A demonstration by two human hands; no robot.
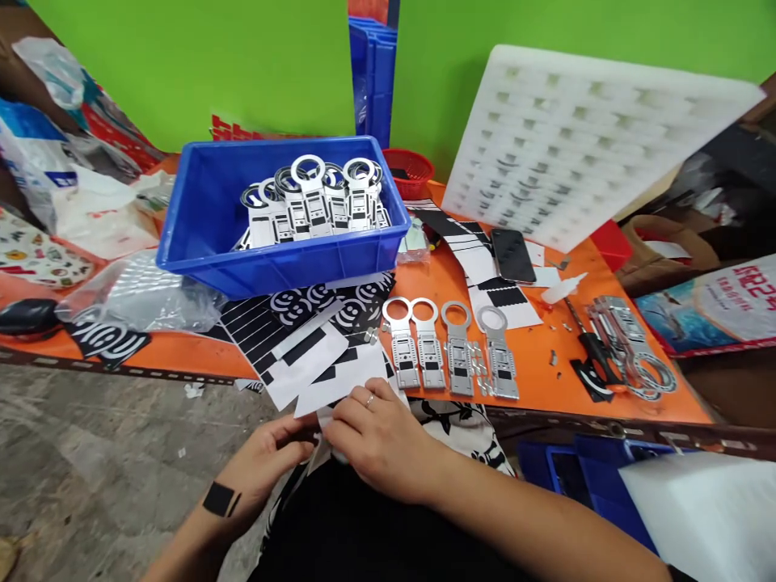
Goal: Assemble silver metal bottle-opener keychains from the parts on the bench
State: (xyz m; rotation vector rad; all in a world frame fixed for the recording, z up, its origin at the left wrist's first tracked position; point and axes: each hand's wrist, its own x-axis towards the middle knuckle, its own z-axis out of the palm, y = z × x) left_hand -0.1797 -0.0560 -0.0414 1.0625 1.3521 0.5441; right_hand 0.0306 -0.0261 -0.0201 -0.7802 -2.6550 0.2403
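My left hand [267, 465] and my right hand [379, 436] meet at the near edge of the orange table [539, 364], both pinching a white sticker backing sheet [324, 380] with black strips on it. A small black sticker sits on my left wrist. The right hand wears a ring. A row of several silver metal parts with ring-shaped heads [452, 347] lies just right of my hands.
A blue bin [279, 214] full of the same metal parts stands behind the sheets. A phone [512, 255], a white foam tray [582, 137], a red basket [409, 170], a pile of metal parts [630, 356] and black smiley sticker sheets [331, 303] lie around.
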